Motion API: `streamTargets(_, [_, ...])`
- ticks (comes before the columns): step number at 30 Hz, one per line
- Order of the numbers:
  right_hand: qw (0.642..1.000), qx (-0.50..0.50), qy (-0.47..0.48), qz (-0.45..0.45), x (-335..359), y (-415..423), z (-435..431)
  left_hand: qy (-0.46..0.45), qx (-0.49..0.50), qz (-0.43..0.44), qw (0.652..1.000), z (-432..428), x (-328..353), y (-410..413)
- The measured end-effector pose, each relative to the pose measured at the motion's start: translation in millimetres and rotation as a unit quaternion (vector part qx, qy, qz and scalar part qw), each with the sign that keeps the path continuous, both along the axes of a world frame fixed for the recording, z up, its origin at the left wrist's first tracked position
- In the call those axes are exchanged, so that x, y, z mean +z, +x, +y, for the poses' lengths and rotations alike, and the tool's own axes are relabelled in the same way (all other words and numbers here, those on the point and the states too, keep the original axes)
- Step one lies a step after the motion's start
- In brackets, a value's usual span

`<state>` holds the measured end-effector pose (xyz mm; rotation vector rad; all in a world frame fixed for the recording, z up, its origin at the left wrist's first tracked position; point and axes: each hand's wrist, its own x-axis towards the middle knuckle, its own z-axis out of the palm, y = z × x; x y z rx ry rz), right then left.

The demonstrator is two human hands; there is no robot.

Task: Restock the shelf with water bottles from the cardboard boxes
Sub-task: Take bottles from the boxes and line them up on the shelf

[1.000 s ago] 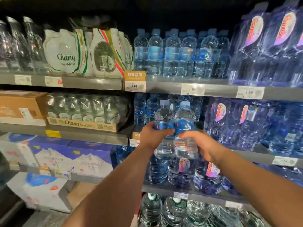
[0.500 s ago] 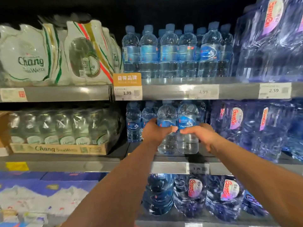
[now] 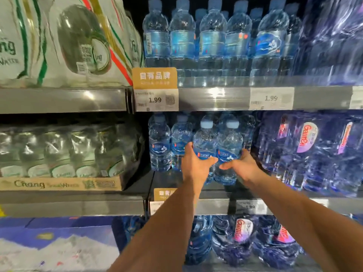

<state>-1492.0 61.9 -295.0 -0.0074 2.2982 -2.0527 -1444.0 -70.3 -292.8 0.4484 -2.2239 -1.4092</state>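
Blue-capped clear plastic water bottles, two of them, sit side by side and touching in the hands. The left hand [image 3: 194, 163] wraps the left bottle [image 3: 205, 142] at its blue label, thumb across the front. The right hand [image 3: 243, 167] curls round the right bottle [image 3: 229, 146] the same way, thumb lying below the label. Both bottles are upright.

Change: a second ago the pair was held out in front of the grey metal middle shelf [image 3: 212, 207], lower down. Half a second ago it was at the shelf front. Now it is further in over the shelf floor, just right of the matching standing bottles [image 3: 159, 146] already there. The caps are below the upper shelf's edge. Cannot tell if the bases touch the shelf. Both arms reach further forward, and the view has closed in.

Grip on each bottle is unchanged across the frames.

Around: a white 1.99 price tag [image 3: 156, 100] under a tan sign, a row of the same bottles on the upper shelf [image 3: 212, 40], purple-wrapped bottle packs [image 3: 306, 146] to the right, and a cardboard Chang tray of shrink-wrapped bottles [image 3: 59, 183] to the left.
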Motion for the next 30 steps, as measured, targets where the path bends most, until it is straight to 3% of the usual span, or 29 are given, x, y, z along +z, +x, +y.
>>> streamTargets(3, [1.0, 0.022, 0.016, -0.008, -5.7, 4.4, 0.3, 0.009, 0.02, 0.006, 1.0, 3.1, -4.6, 3.3])
streamTargets(7, [0.99, -0.037, 0.13, 0.05, -18.0, 9.2, -0.9, -0.07, 0.061, -0.044, 0.995, 5.7, -15.5, 13.2])
streamTargets(10, [0.985, -0.055, 0.158, 0.035, -21.1, 2.8, -0.6, -0.072, 0.055, -0.077, 0.993, 6.2, -14.0, 9.3])
streamTargets(18, [0.99, -0.098, 0.1, 0.019, -29.6, -14.6, -9.2, -0.051, 0.088, -0.087, 0.991, 13.3, -14.7, -6.1])
streamTargets(30, [0.985, -0.043, 0.163, 0.03, -36.9, -38.6, -13.7, -0.014, 0.13, -0.096, 0.987, 11.4, -15.1, -25.6])
